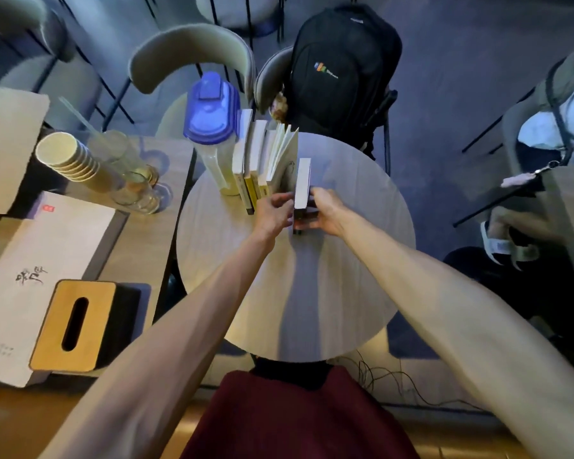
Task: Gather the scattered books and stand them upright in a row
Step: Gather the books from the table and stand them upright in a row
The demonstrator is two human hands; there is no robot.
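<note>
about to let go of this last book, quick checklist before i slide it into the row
1. Both hands on the last book: ok, left hand and right hand flank its near end.
2. Last book upright: ok.
3. Row braced on its far side: ok, it leans on the pitcher.
4. Neighbouring book closed: not ok, its pages fan open.
5. Gap closed between last book and row: not ok.
6. No books left lying on the round table: ok.
</note>
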